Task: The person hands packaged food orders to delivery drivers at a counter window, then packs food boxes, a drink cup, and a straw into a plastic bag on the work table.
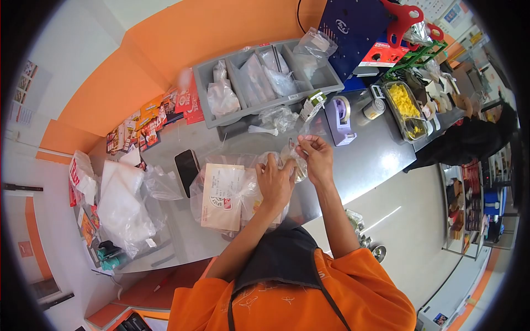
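A clear plastic bag [251, 190] lies on the metal table in front of me, with a flat cardboard box [222, 197] with printed lettering inside it. My left hand [275, 181] is closed around the bag's gathered neck, to the right of the box. Just beyond it, my right hand [317, 157] has thumb and fingertips pinched together at the bag's loose end [292, 155]. Whether a small piece of tape is also in that pinch is too small to tell. A purple tape dispenser [341, 124] stands to the upper right of my right hand.
A grey divided bin [221, 122] holding bagged items stands at the back. A black phone [187, 170] lies left of the bag, near a stack of plastic bags [124, 207]. To the right are a can [375, 108] and a tray of yellow food [404, 100].
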`<state>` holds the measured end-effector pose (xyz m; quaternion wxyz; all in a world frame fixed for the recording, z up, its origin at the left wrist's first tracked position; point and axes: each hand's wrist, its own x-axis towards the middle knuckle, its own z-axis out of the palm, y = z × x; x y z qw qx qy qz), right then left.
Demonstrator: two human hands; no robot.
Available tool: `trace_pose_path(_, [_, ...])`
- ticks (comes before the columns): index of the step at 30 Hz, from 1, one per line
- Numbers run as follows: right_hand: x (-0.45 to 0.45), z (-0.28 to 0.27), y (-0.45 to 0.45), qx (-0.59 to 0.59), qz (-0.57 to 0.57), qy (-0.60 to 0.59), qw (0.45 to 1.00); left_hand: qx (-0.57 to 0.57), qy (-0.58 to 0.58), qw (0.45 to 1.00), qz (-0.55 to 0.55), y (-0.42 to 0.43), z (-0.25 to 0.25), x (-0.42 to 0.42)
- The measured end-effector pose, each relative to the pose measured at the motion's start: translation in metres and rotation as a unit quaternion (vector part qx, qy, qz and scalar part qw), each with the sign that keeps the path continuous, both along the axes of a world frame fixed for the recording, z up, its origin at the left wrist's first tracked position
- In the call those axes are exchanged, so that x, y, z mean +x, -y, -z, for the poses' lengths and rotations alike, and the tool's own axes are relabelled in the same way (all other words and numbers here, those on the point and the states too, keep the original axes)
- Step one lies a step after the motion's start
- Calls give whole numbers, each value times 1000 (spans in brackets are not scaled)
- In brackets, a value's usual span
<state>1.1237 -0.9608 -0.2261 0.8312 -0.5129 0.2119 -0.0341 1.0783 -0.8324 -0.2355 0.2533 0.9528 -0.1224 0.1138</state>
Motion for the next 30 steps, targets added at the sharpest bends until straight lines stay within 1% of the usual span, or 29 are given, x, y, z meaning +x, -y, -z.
trace_pose_path(2, [6,5,9,15,-37,7,999,1,-1,1000,3,2,-12,5])
trace_pose_path(5, [11,7,18,36,-90,17,995,0,35,998,49,3,-9,14])
trace_pose_path(10, [12,3,15,67,-140,34,987,-17,112,993,45,5,3,20])
trace_pose_path(13, [12,10,15,-1,-120,67,991,-23,122,991,46,1,12,19])
trace_pose_path(14, [12,11,17,-64,-116,78,988,-26,121,991,44,0,14,17])
trace_pose_path(16, [12,10,25,-191,-105,99,971,-75,128,989,26,-1,13,15])
trace_pose_path(17, [11,9,29,-189,-104,103,971,-99,132,986,17,-2,13,15])
trace_pose_path(20, [5,7,38,-170,-101,126,972,-112,126,986,12,-2,-8,13])
trace_pose_path(22, [2,6,41,-143,-97,158,972,-110,99,989,19,-2,-6,14])
trace_pose_path(25, [-8,-5,48,-166,-170,124,963,-104,52,993,16,-1,-7,14])
trace_pose_path(26, [-8,-7,47,-186,-189,137,954,-102,37,994,13,0,-8,17])
trace_pose_path(28, [-11,-10,45,-225,-228,157,934,-120,55,991,4,2,-7,21])
trace_pose_path(30, [-14,-20,42,-311,-247,171,902,-155,59,986,1,3,-7,24])
